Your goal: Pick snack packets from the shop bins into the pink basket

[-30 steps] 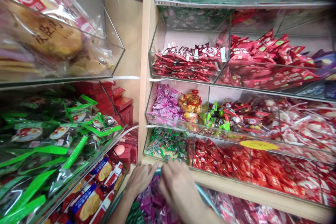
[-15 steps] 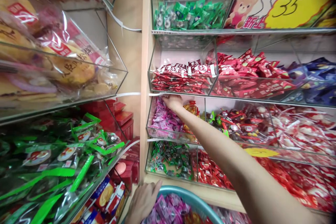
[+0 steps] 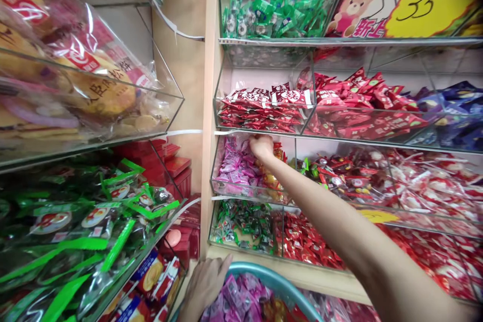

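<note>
My right hand (image 3: 261, 147) reaches up into a clear shelf bin (image 3: 249, 192), above the pink-wrapped candies (image 3: 236, 166) and next to the yellow-orange wrapped ones (image 3: 272, 181). Its fingers are curled downward; what they hold, if anything, is hidden. My left hand (image 3: 206, 284) grips the rim of a teal basin (image 3: 275, 282) at the bottom of the view. The basin holds more pink-wrapped candies (image 3: 241, 302).
Clear bins line the shelves: green candies (image 3: 275, 15) on top, red packets (image 3: 264, 108) below, green and red sweets in the lower rows. A yellow "35" price sign (image 3: 430, 2) sits top right. Left shelves hold bagged pastries (image 3: 94, 90) and green-sealed packs (image 3: 86, 216).
One second ago both hands were down at the basin. My right hand rose to the pink-candy bin, then shifted slightly right and down. The view tilted upward.
</note>
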`<state>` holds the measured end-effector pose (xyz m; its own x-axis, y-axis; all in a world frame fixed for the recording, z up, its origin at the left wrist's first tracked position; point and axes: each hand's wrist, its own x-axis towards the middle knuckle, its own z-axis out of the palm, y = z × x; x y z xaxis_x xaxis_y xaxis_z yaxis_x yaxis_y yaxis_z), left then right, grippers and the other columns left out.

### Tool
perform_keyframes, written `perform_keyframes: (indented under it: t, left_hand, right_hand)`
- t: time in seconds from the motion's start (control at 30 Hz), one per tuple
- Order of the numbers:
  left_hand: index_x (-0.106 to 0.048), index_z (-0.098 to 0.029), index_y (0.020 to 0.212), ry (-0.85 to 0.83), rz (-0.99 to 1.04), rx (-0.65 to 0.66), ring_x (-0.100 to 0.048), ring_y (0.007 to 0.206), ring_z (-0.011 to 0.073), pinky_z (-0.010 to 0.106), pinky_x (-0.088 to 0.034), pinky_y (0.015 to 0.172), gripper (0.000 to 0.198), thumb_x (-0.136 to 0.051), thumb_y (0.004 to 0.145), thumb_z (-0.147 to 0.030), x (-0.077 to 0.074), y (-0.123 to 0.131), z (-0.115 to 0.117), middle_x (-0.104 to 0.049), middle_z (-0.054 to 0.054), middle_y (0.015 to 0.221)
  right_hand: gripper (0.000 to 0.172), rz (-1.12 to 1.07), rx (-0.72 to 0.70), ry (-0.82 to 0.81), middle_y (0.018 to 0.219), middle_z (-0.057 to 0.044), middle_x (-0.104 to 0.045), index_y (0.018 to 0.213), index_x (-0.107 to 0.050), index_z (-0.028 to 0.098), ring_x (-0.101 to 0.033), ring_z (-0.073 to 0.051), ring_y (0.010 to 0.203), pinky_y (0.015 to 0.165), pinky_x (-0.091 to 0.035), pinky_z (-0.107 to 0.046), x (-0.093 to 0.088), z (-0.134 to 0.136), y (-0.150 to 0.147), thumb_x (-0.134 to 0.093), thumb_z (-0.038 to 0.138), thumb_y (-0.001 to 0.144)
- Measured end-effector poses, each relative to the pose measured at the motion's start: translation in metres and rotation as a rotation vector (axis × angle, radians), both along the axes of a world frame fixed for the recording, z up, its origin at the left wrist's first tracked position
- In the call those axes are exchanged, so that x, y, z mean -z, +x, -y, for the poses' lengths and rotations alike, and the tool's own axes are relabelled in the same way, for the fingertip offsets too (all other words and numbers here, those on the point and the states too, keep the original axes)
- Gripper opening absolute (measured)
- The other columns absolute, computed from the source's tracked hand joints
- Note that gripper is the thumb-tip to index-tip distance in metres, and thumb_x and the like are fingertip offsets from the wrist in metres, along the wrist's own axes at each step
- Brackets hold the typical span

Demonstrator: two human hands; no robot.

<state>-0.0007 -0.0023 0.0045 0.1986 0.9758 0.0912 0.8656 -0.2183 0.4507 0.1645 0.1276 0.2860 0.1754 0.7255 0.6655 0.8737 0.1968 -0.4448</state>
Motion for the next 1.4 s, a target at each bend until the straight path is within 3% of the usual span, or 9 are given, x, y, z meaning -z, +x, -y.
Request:
perform_keyframes:
  t: [0.13, 0.3, 0.4, 0.47, 0.57, 0.67, 0.77, 1.13, 1.4]
  left_hand:
    - [-0.070, -0.020, 0.082, -0.002, -0.027, 0.026, -0.067, 0.090, 0.0238, 0.031, -0.040, 0.076, 0.079, -0.003, 0.088, -0.062, -0.002, 0.001, 0.001, -0.074, 0.011, 0.087]
    - [-0.070, -0.019, 0.082, -0.009, -0.050, 0.032, -0.066, 0.090, 0.0247, 0.032, -0.040, 0.076, 0.081, -0.002, 0.088, -0.062, -0.005, 0.002, 0.003, -0.073, 0.013, 0.087]
    - [-0.071, -0.018, 0.083, -0.002, -0.067, 0.037, -0.066, 0.090, 0.0249, 0.032, -0.040, 0.077, 0.082, -0.001, 0.089, -0.061, -0.005, 0.001, 0.003, -0.073, 0.013, 0.088]
    - [-0.071, -0.018, 0.084, 0.004, -0.084, 0.042, -0.066, 0.092, 0.0247, 0.032, -0.040, 0.079, 0.081, -0.001, 0.089, -0.060, -0.003, 0.001, 0.001, -0.073, 0.013, 0.088]
    - [-0.071, -0.018, 0.087, -0.003, -0.092, 0.055, -0.065, 0.094, 0.0246, 0.032, -0.041, 0.080, 0.080, -0.002, 0.089, -0.060, 0.000, 0.001, -0.001, -0.073, 0.012, 0.090]
    - [-0.071, -0.018, 0.088, -0.004, -0.092, 0.049, -0.065, 0.096, 0.0252, 0.034, -0.041, 0.082, 0.080, -0.003, 0.089, -0.060, 0.002, 0.002, -0.001, -0.073, 0.013, 0.094]
    - [-0.071, -0.017, 0.086, 0.001, -0.093, 0.035, -0.065, 0.096, 0.0262, 0.034, -0.041, 0.082, 0.082, -0.002, 0.088, -0.061, 0.002, 0.002, -0.001, -0.073, 0.015, 0.093]
    - [-0.072, -0.016, 0.084, -0.012, -0.089, 0.019, -0.066, 0.095, 0.0276, 0.034, -0.042, 0.079, 0.083, -0.002, 0.088, -0.061, 0.002, 0.003, -0.002, -0.073, 0.016, 0.092]
    - [-0.072, -0.017, 0.083, -0.010, -0.083, 0.030, -0.066, 0.094, 0.0270, 0.033, -0.042, 0.077, 0.082, -0.003, 0.088, -0.062, 0.001, 0.003, -0.002, -0.073, 0.015, 0.091]
  right_hand:
    - [0.022, -0.144, -0.034, 0.022, 0.073, -0.010, -0.067, 0.068, -0.058, 0.018, -0.063, -0.022, 0.073, 0.069, -0.049, -0.033, 0.011, 0.032, 0.014, -0.043, 0.029, 0.080]
    - [0.019, -0.453, -0.402, 0.035, 0.055, -0.001, -0.058, 0.058, -0.046, 0.020, -0.058, -0.014, 0.055, 0.056, -0.046, -0.027, 0.021, 0.092, 0.021, -0.052, 0.027, 0.075]
    - [0.024, -0.516, -0.597, -0.033, 0.055, 0.001, -0.057, 0.058, -0.046, 0.020, -0.055, -0.012, 0.053, 0.054, -0.045, -0.026, 0.041, 0.139, 0.019, -0.054, 0.032, 0.078]
    - [0.026, -0.488, -0.677, -0.145, 0.055, 0.002, -0.056, 0.058, -0.047, 0.020, -0.054, -0.011, 0.054, 0.057, -0.044, -0.026, 0.071, 0.166, 0.019, -0.054, 0.034, 0.079]
    - [0.026, -0.496, -0.721, -0.394, 0.055, 0.003, -0.054, 0.059, -0.046, 0.020, -0.051, -0.011, 0.055, 0.057, -0.042, -0.025, 0.142, 0.191, 0.022, -0.051, 0.034, 0.080]
    - [0.028, -0.447, -0.690, -0.601, 0.055, 0.004, -0.048, 0.060, -0.043, 0.020, -0.044, -0.011, 0.054, 0.055, -0.037, -0.024, 0.215, 0.198, 0.027, -0.048, 0.035, 0.082]
    - [0.031, -0.222, -0.657, -0.638, 0.057, 0.004, -0.044, 0.060, -0.042, 0.019, -0.039, -0.010, 0.056, 0.056, -0.031, -0.024, 0.258, 0.198, 0.030, -0.046, 0.036, 0.086]
    - [0.032, 0.041, -0.794, -0.636, 0.067, 0.003, -0.048, 0.066, -0.045, 0.019, -0.043, -0.011, 0.063, 0.062, -0.034, -0.023, 0.264, 0.182, 0.030, -0.043, 0.037, 0.093]
    - [0.026, 0.268, -0.575, -0.586, 0.081, -0.004, -0.060, 0.073, -0.058, 0.018, -0.056, -0.015, 0.075, 0.070, -0.039, -0.025, 0.271, 0.181, 0.032, -0.046, 0.032, 0.092]
